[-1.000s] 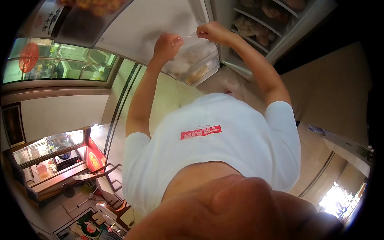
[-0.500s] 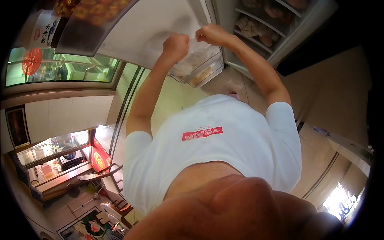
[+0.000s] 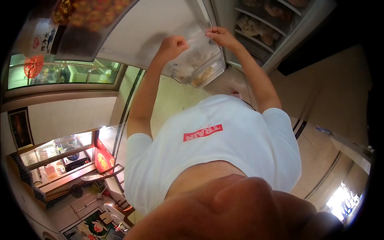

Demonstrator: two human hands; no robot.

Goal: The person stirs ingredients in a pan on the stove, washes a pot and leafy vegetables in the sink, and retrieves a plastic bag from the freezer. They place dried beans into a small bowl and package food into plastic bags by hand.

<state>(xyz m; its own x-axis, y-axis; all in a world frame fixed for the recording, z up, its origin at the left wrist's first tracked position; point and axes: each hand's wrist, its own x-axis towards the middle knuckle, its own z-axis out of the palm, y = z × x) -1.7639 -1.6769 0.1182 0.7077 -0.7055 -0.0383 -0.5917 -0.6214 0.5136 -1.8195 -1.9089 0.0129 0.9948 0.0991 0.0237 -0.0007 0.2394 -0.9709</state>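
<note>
A thin clear plastic bag point(image 3: 196, 38) is stretched between my two hands in front of the open fridge door. My left hand point(image 3: 173, 47) is closed, with its fingertips pinching one side of the bag. The other side is pinched by my right hand point(image 3: 222, 37), near the door's edge. Just beyond and below the hands, clear door bins point(image 3: 207, 76) hold pale bagged items, whose kind I cannot make out.
Fridge shelves point(image 3: 262, 37) with bagged food stand at the upper right. Door racks at the upper left hold a white labelled package point(image 3: 41, 38) and a container of red and yellow items point(image 3: 94, 18). A window point(image 3: 84, 74), tiled floor point(image 3: 172, 90) and chair point(image 3: 114, 210) are also visible.
My right hand has moved away from my left hand to the right, and more of the clear plastic shows between them. The view has shifted slightly.
</note>
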